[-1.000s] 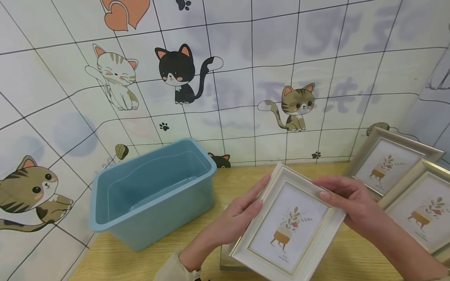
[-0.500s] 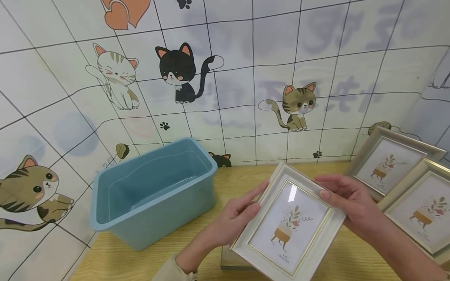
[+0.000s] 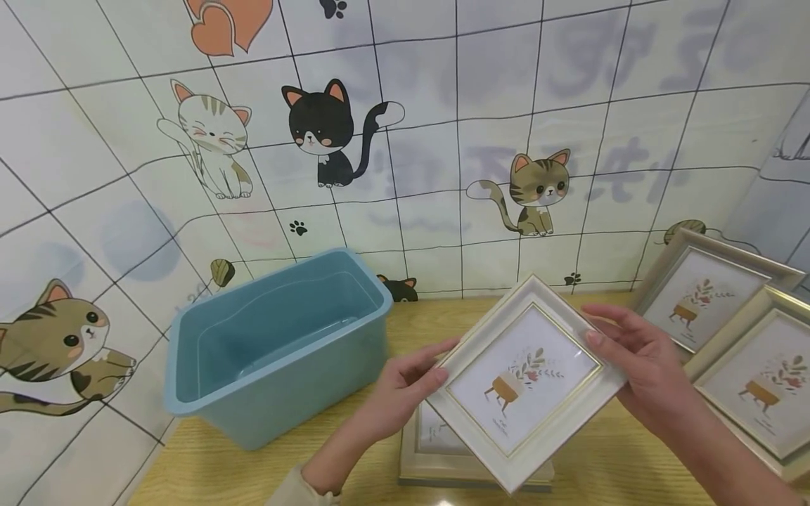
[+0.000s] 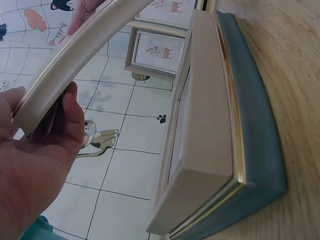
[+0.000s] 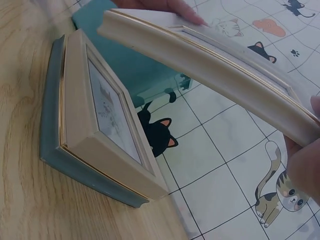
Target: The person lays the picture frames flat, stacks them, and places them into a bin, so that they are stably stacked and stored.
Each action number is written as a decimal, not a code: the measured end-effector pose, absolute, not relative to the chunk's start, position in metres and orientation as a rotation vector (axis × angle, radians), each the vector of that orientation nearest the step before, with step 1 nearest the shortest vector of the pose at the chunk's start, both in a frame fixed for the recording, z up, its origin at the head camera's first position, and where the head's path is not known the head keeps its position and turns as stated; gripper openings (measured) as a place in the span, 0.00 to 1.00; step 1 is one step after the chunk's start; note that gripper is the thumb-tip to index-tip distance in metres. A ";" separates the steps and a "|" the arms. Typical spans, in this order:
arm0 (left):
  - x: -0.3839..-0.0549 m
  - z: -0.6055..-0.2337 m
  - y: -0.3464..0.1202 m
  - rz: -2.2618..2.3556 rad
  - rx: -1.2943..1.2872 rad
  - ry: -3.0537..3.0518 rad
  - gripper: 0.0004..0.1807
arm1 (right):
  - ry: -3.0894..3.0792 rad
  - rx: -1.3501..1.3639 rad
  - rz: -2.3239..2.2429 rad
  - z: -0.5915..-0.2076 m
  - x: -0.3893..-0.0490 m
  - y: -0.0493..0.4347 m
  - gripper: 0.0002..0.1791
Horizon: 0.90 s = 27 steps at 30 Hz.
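Observation:
Both hands hold a white picture frame [image 3: 528, 379] with a thin gold inner line, tilted above the table; its print shows a plant in an orange pot on legs. The left hand [image 3: 401, 393] pinches its left corner, thumb on the front and fingers behind, as the left wrist view also shows. At the opposite corner the right hand [image 3: 639, 365] grips it, thumb on the front face. Beneath lies a stack of frames, a beige picture frame [image 4: 207, 100] on top of a blue-grey frame [image 4: 255, 110], partly covered by the held one in the head view.
An open blue plastic bin [image 3: 285, 351] stands at the left of the wooden table [image 3: 209, 471]. At the right, a taupe frame [image 3: 652, 281] and a cream-gold frame [image 3: 709, 365] stand propped up. Behind is a wall [image 3: 430, 176] with cat drawings.
The held frame has turned clockwise and risen slightly, uncovering more of the stack below. The left hand has shifted left and down with its corner.

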<state>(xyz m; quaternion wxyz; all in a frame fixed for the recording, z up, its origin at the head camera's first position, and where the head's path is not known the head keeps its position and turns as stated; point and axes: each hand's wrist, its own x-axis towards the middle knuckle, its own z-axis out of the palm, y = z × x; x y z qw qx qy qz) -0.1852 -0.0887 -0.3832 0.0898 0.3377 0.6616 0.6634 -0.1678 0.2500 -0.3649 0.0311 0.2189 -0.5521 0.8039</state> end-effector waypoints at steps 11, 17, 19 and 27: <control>-0.192 -0.384 -0.095 2.122 0.779 2.105 0.20 | -1.776 0.469 2.364 -0.369 -0.160 0.235 0.27; -0.199 -0.388 -0.096 2.121 0.430 2.298 0.15 | -2.235 0.303 1.767 -0.376 -0.146 0.218 0.29; -0.200 -0.391 -0.096 2.114 0.334 2.381 0.13 | -2.314 0.301 1.643 -0.380 -0.141 0.214 0.29; -0.205 -0.398 -0.097 2.020 0.205 2.607 0.11 | -2.510 0.292 1.410 -0.397 -0.130 0.202 0.34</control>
